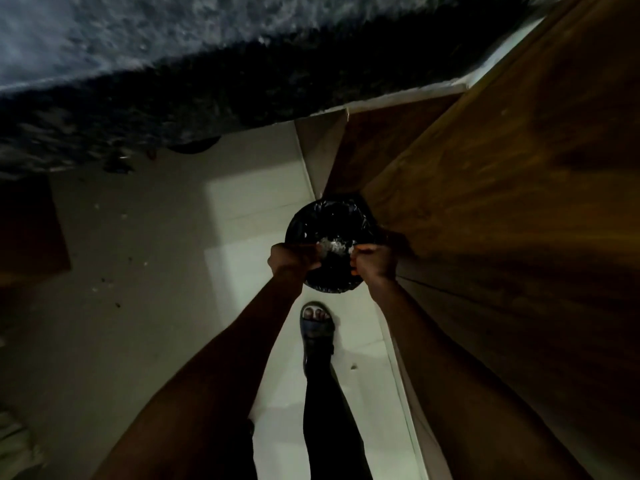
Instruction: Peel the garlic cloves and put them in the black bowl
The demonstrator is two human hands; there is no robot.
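A: What is shown in the head view?

B: A dim floor is seen from above. Near the centre of the frame a round bin lined with a black bag (329, 230) stands against a wooden cabinet (502, 202) that fills the right side. A dark stone counter edge (173, 81) runs across the upper left.

A: And the hands?

B: Both are held over the near rim of the bin. The left hand (289, 259) is curled closed, and the right hand (375, 261) is curled closed too. A pale, flaky mass (334, 245) is seen between them, just above the bin's opening. It is judged to be garlic skin, though whether it is gripped by either hand or is already lying in the bag cannot be told in this light.

A: Where are the cloves and the black bowl?

B: Neither is in view; only the bin is seen. A sandalled foot (317, 323) is planted on the pale floor (242, 202) below the bin, lower centre.

A: Which step is in hand, then?

B: Clearing of peelings is judged to be under way, not peeling itself. For the next move, the scraps would need to be shaken off over the opening, and the counter would have to be returned to.
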